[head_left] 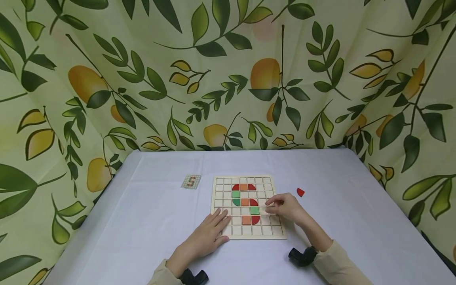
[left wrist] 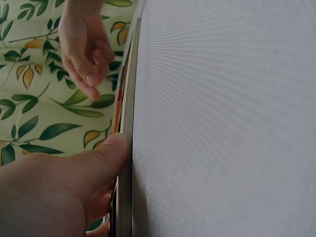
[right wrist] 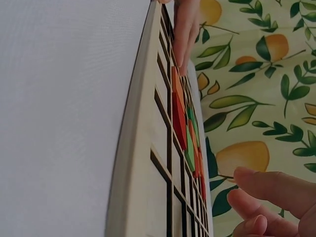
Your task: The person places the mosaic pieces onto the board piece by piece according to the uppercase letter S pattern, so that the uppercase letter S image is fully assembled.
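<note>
A pale wooden grid board (head_left: pixel 222 227) lies on the table with several flat pieces set in its squares in a stepped, S-like shape. Among them are an orange square (head_left: pixel 246 220), a green square (head_left: pixel 254 210) and a red quarter-circle piece (head_left: pixel 255 220). My left hand (head_left: pixel 210 233) rests on the board's near left corner, fingers straight on top and thumb at the front edge. Over the right side of the board hovers my right hand (head_left: pixel 286 206), its fingers loosely bent. In the right wrist view, nothing shows between those fingertips (right wrist: pixel 245 176).
Beyond the right hand, a loose red quarter-circle piece (head_left: pixel 301 192) lies on the white tablecloth (head_left: pixel 142 206). A small card (head_left: pixel 191 181) with a gridded S pattern sits left of the board. A leaf-and-fruit patterned curtain (head_left: pixel 228 91) hangs behind the table.
</note>
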Tool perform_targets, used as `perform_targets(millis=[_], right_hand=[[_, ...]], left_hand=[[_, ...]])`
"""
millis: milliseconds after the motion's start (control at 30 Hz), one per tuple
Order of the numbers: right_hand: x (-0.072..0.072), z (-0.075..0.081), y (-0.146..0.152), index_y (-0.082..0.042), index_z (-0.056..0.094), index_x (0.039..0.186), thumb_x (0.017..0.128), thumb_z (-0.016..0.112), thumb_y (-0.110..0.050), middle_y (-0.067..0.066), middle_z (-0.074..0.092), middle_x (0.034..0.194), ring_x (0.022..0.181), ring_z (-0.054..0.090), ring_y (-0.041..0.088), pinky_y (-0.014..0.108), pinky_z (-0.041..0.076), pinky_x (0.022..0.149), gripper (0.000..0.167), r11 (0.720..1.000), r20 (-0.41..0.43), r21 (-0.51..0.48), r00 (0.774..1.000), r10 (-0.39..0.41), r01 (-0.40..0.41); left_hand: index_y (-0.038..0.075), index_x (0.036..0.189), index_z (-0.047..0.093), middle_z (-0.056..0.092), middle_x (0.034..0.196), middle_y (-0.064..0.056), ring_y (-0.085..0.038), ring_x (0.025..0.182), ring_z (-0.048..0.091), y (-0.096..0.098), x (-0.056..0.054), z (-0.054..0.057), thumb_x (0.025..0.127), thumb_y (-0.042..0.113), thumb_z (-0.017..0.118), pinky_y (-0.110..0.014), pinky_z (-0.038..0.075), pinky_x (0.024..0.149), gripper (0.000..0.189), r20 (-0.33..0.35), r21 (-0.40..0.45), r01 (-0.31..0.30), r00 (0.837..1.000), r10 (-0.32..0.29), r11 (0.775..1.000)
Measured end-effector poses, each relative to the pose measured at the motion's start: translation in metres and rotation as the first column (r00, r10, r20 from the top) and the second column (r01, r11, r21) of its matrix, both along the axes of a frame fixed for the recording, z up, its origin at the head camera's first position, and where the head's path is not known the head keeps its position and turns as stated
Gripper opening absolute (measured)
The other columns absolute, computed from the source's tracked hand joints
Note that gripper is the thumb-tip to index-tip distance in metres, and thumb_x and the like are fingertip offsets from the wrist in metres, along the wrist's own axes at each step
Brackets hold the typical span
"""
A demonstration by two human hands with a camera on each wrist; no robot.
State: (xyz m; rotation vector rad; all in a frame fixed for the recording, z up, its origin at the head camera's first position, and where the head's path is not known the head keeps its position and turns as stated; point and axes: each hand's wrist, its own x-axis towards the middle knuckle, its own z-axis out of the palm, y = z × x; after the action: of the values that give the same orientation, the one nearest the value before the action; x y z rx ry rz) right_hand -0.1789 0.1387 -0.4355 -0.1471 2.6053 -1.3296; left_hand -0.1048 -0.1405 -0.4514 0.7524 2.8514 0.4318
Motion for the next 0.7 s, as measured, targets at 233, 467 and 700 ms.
perform_targets(millis=[233, 467, 700], right_hand=[[-0.004, 0.003, 0.013, 0.000, 0.074, 0.098, 0.080, 0.077, -0.014, 0.000, 0.048, 0.067, 0.072, 0.044, 0.015, 0.021, 0.034, 0.055, 0.023, 0.999, 0.018, 0.000, 0.999, -0.036, 0.036], [-0.010, 0.003, 0.027, 0.002, 0.073, 0.100, 0.079, 0.077, -0.015, -0.002, 0.048, 0.066, 0.071, 0.043, 0.013, 0.020, 0.033, 0.056, 0.027, 0.998, 0.002, 0.005, 0.998, -0.064, 0.064], [-0.014, 0.002, 0.038, 0.002, 0.071, 0.102, 0.080, 0.077, -0.017, -0.003, 0.048, 0.066, 0.071, 0.043, 0.013, 0.021, 0.035, 0.056, 0.030, 0.995, 0.016, 0.008, 0.994, -0.104, 0.104]], left_hand=[[0.013, 0.149, 0.037, 0.030, 0.160, -0.006, -0.030, 0.150, 0.025, 0.000, 0.000, -0.002, 0.097, 0.038, 0.052, -0.052, 0.029, 0.120, 0.059, -0.006, -0.001, 0.004, 1.000, -0.004, 1.000], [0.014, 0.149, 0.037, 0.030, 0.160, -0.005, -0.030, 0.151, 0.024, 0.000, 0.000, -0.002, 0.097, 0.039, 0.051, -0.052, 0.029, 0.120, 0.059, -0.002, -0.001, 0.002, 1.000, -0.002, 1.000], [0.014, 0.149, 0.037, 0.030, 0.160, -0.005, -0.030, 0.151, 0.024, -0.001, 0.000, -0.002, 0.097, 0.038, 0.052, -0.052, 0.029, 0.120, 0.059, -0.004, 0.000, -0.001, 1.000, 0.001, 1.000]])
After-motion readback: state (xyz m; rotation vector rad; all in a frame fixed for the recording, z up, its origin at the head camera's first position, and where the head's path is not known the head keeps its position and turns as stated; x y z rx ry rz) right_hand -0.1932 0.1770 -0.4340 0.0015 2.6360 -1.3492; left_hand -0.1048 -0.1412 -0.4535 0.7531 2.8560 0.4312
